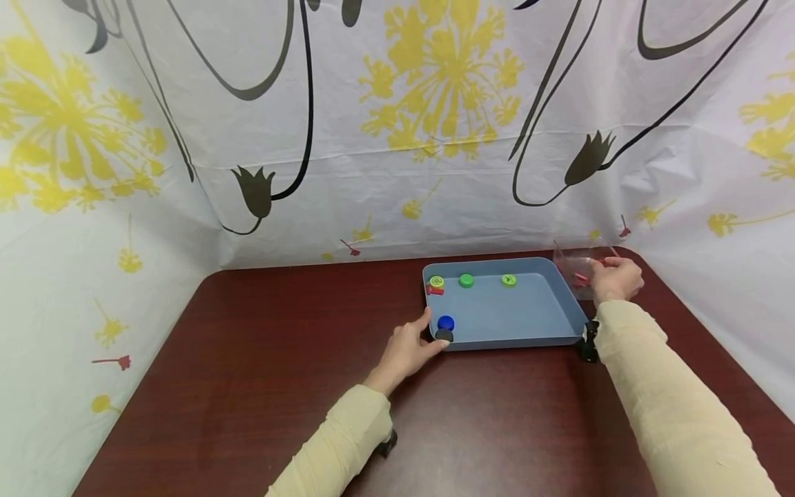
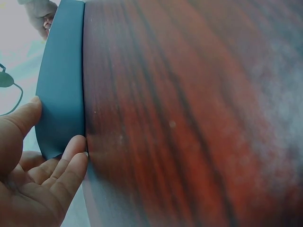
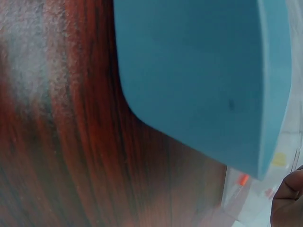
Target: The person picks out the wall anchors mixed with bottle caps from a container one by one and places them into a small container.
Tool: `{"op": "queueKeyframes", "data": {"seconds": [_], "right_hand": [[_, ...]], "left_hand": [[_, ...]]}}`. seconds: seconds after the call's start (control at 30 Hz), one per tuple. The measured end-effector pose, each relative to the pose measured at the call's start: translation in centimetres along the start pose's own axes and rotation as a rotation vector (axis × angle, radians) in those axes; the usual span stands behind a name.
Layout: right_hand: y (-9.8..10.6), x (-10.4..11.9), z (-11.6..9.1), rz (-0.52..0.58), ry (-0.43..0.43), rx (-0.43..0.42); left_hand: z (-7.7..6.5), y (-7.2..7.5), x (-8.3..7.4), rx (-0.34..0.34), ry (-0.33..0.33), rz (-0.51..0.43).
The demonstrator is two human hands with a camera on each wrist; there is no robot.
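Blue tray [image 1: 506, 314] needs steadying, left hand [image 1: 406, 351] pinching its corner; whether right hand [image 1: 617, 279], at clear box [image 1: 573, 254], pinches anything, we cannot tell.

On my feed, both arms stretch forward: my left arm [image 1: 338, 442] slants rightward, my right arm [image 1: 671, 393] extends farther out, slanting leftward. My left grip [image 1: 404, 348] pinches, thumb opposite fingers; my right grip [image 1: 617, 280] has bent fingers, tips partly hidden.

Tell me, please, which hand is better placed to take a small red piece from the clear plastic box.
Probably the right hand: it is at that box, beside its red pieces, while the left hand grips the blue rectangular tray at its left end.
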State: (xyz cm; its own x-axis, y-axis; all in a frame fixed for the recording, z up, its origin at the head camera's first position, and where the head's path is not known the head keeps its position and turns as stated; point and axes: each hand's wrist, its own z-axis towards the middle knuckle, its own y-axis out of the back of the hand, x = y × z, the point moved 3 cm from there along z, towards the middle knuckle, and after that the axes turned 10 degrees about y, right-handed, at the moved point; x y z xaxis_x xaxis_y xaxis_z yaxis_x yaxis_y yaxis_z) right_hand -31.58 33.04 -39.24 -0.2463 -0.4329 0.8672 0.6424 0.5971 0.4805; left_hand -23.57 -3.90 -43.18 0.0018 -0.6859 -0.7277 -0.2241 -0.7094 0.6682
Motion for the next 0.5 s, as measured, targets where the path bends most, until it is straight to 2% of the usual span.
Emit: {"op": "queueKeyframes", "data": {"seconds": [0.27, 0.5], "right_hand": [[0.06, 0.05, -0.1, -0.016, 0.029, 0.0], [0.07, 0.05, -0.05, -0.001, 0.019, 0.011]], "left_hand": [[-0.07, 0.01, -0.01, 0.001, 0.0, 0.002], [-0.02, -0.1, -0.04, 0.003, 0.003, 0.007]]}}
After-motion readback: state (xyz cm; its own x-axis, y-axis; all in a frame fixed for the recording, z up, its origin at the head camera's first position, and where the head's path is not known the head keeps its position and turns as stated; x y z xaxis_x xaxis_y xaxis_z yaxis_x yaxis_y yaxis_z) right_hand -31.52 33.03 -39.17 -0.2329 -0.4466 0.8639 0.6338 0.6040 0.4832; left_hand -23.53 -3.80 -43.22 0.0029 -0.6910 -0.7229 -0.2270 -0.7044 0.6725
